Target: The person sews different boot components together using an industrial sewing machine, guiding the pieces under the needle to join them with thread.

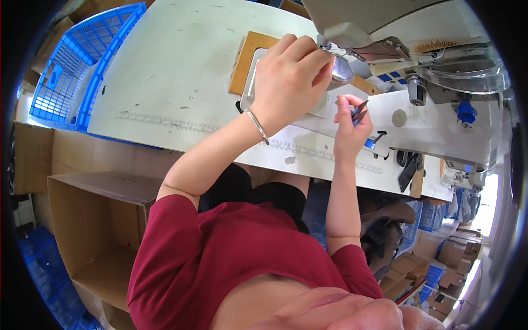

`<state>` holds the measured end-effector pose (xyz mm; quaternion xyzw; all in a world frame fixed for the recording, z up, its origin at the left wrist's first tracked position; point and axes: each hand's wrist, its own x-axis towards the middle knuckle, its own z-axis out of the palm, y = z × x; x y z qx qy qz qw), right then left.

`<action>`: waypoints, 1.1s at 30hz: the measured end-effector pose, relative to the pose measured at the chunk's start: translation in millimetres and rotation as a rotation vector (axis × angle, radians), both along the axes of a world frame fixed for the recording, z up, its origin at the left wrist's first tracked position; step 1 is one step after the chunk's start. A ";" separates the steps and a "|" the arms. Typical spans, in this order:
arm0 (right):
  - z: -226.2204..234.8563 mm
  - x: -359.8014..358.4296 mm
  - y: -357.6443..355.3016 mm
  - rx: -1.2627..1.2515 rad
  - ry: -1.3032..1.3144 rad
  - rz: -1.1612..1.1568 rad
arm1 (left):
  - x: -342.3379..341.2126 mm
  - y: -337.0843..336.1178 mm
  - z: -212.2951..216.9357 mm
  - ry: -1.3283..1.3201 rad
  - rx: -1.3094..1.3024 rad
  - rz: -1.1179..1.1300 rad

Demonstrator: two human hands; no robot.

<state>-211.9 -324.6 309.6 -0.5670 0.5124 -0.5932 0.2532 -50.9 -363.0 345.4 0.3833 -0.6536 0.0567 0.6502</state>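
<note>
My left hand, with a silver bangle at its wrist, reaches to the needle area of a sewing machine. Its fingers are curled and pressed together beside the needle, and their tips are hidden, so what they pinch cannot be made out. Close by on the right, my right hand is closed around small thread snips with dark blades pointing up. Beneath my left hand, a pale plate with a rounded edge lies by an orange-brown wooden board, partly covered by the hand.
The white sewing table has a measuring scale along its near edge. A blue plastic crate stands at the far left, above an open cardboard box. Dark tools lie at the table's right end, near the machine's bed.
</note>
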 end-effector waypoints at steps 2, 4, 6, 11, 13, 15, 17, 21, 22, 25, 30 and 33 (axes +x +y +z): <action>-8.2 -0.3 0.5 -0.047 0.061 -0.008 | 0.2 0.8 0.9 -0.003 -0.024 0.034; -10.8 1.5 3.8 -0.011 -0.012 0.013 | 1.0 -0.3 -0.7 -0.009 -0.048 0.070; -9.6 0.4 7.2 0.025 -0.054 0.023 | 0.7 -4.3 -2.3 -0.033 -0.155 0.131; -5.0 0.5 7.8 0.037 -0.071 0.045 | 1.4 1.6 0.8 -0.042 -0.106 0.106; -2.9 3.4 6.3 -0.027 -0.017 0.056 | 1.8 2.6 1.6 -0.033 -0.106 0.110; -1.5 3.5 7.5 -0.013 -0.024 0.057 | 3.9 8.5 4.4 -0.030 -0.091 0.084; -1.8 3.2 7.6 0.002 -0.031 0.058 | 4.1 10.7 6.6 -0.032 -0.090 0.078; -3.2 2.0 7.8 0.011 -0.016 0.097 | 3.3 9.0 8.1 -0.021 -0.082 0.066; -1.1 3.2 8.1 -0.003 0.026 0.117 | 3.3 10.1 8.2 -0.023 -0.083 0.067; 16.4 16.4 18.2 0.106 -0.320 0.287 | 1.8 15.1 5.8 0.017 -0.046 -0.005; 30.8 8.5 17.8 0.385 -0.629 0.505 | -1.6 25.0 2.6 0.031 0.032 -0.109; 35.5 9.2 12.4 0.440 -0.791 0.581 | -3.8 24.9 2.2 0.029 0.026 -0.113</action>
